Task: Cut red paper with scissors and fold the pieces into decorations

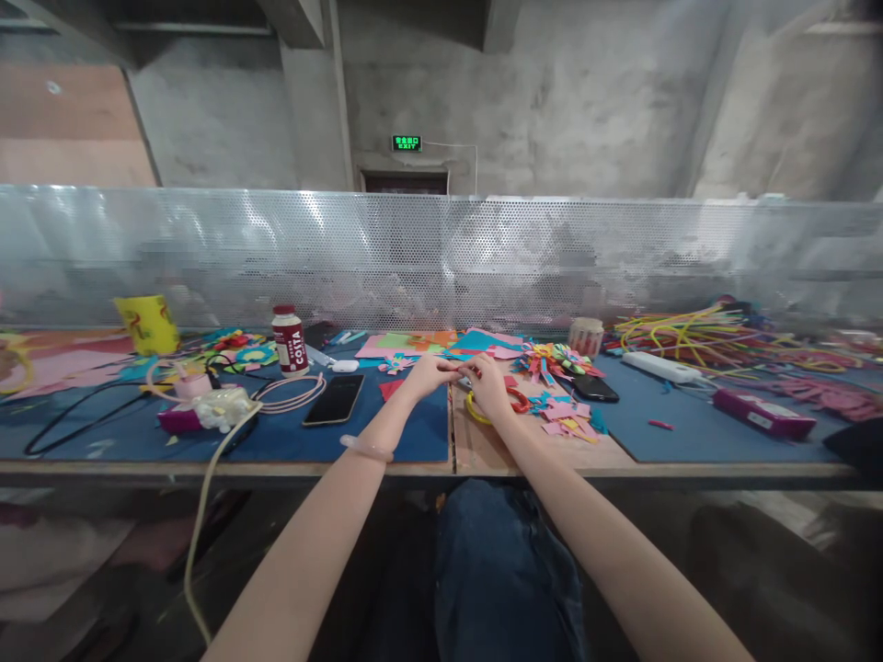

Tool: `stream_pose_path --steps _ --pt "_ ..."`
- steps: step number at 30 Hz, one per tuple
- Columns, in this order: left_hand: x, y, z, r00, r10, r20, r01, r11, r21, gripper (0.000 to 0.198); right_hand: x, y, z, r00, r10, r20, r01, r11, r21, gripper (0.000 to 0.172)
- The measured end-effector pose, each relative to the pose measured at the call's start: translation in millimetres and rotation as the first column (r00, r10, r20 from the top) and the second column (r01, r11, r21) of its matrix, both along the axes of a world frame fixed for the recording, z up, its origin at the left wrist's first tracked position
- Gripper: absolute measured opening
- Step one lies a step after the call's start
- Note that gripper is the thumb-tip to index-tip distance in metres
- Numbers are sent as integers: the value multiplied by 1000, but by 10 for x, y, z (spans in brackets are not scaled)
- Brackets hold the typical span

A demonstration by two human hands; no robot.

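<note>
Above the work table, the fingertips of my left hand (429, 375) and my right hand (488, 388) come together in a pinch. Whatever sits between them is too small to make out. Partly behind my right hand lie a yellow ring (475, 409) and a red ring (519, 401). A blue paper flower (395, 364) and a piece of red paper (390, 390) are just left of my left hand. Right of my right hand are cut paper strips (569, 418) and a heap of colourful paper flowers (544, 360).
A phone (335, 401), a red-capped bottle (288, 342) and a coiled cable (293, 393) are on the left. Rightward lie a black phone (594, 388), a white power strip (660, 368), a purple box (762, 413) and bundled pipe cleaners (690, 331). A perforated metal screen (552, 262) stands behind.
</note>
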State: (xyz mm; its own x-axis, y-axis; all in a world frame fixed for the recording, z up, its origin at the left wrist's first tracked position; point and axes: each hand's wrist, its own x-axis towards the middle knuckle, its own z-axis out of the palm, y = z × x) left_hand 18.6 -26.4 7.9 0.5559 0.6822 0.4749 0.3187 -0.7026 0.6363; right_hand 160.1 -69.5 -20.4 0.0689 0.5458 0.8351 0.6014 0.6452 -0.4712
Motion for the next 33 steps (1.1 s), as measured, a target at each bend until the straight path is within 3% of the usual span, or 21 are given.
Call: stream_pose_path --steps 4,10,17,22,26,33 --pt "7 24 -23 1000 21 -11 -20 1000 18 29 -13 5 -11 1000 5 28 -5 1000 -1 11" --pt "27 25 -41 1000 -10 -9 10 1000 -10 30 -7 -25 18 999 -25 31 25 1000 16 19" --pt "-14 -41 6 995 2 103 12 991 -130 31 57 73 -24 977 -67 -204 45 993 -112 27" --pt "-8 -53 12 973 -22 231 79 967 -241 33 35 56 -12 982 9 -189 -53 973 -226 22" --pt "-2 -37 -5 961 -34 273 116 950 -290 34 20 46 -9 978 58 -198 -104 967 -232 23" --pt "8 -1 -25 953 -69 295 170 928 -332 28 23 64 -33 987 32 -159 -70 967 -243 24"
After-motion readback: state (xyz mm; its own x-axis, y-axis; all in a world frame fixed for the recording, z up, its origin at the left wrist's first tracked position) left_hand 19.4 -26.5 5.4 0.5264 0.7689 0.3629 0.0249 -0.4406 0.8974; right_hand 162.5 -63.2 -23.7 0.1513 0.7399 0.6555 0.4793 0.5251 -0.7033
